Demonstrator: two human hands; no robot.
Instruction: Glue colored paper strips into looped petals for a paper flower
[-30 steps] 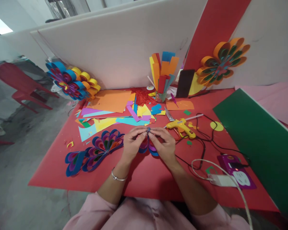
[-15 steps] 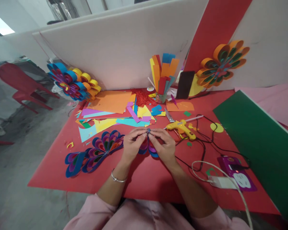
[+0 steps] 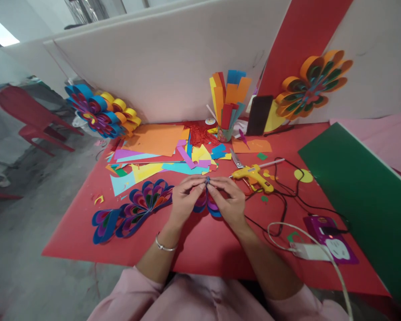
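Pinched between the fingers of my left hand (image 3: 188, 198) and my right hand (image 3: 227, 199) is a small looped paper piece (image 3: 215, 211) in blue, purple and red. Both thumbs and forefingers meet at its upper tip, and its loops hang below, partly hidden by my fingers. To the left on the red table lie joined paper petals (image 3: 149, 201) with blue outer loops and purple, red and green inner ones. Just right of my right hand rests a yellow glue gun (image 3: 254, 174), with scissors (image 3: 236, 159) behind it.
Coloured paper sheets (image 3: 153, 139) and scraps lie at the back. A cup of paper strips (image 3: 225, 133) stands beside a dark phone (image 3: 259, 116). Black cables, a purple power strip (image 3: 332, 240) and a green board (image 3: 357, 200) are on the right. Paper flowers (image 3: 95, 109) stand back left.
The camera view has shifted slightly. My hands keep the same pinch on the looped paper piece, with no clear movement over the table.
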